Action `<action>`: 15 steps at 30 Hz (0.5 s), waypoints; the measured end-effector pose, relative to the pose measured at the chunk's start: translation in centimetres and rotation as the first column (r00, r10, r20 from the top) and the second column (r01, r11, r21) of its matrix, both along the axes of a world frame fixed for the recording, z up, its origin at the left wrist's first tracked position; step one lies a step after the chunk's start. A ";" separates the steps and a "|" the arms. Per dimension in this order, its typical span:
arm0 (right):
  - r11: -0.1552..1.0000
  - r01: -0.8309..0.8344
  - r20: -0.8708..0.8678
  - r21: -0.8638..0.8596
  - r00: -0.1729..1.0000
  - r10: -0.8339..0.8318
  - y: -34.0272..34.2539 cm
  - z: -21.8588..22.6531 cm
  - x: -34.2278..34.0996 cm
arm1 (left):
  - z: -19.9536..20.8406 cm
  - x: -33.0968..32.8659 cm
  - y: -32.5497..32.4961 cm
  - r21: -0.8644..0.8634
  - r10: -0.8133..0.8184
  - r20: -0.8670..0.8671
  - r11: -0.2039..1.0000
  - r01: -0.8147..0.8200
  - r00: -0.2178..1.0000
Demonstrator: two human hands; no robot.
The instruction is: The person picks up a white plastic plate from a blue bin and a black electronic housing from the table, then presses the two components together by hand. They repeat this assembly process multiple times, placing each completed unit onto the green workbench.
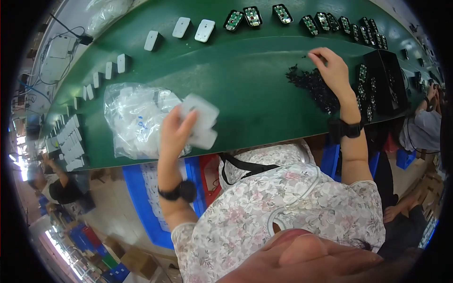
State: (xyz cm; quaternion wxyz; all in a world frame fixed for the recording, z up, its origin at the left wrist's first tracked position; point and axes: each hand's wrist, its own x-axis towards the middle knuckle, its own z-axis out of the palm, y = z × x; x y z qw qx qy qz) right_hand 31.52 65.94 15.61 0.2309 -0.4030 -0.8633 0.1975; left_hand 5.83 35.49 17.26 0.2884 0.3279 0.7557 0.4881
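My left hand (177, 128) is closed around a few white plastic covers (204, 113), which are slightly blurred. Beside it lies a clear plastic bag (137, 120) filled with more white pieces. Over on the right, my right hand (334, 70) has its thumb and fingers pinched together, above the far side of a pile of small black parts (314, 87). Whatever its fingertips hold, if anything, is too small to make out.
Black housings with green circuit boards (253, 17) line the far right of the green table (245, 94). White housings (205, 30) stand at the far left. A black box (384, 78) sits right of the pile. Blue bins (148, 207) are below the table edge; other people sit at both sides.
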 end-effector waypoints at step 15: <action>0.416 -0.580 0.281 0.700 0.760 0.586 4.1 -1.4 -18.2 | -0.8 -3.9 8.7 -0.461 -0.426 -0.362 0.855 0.238 0.829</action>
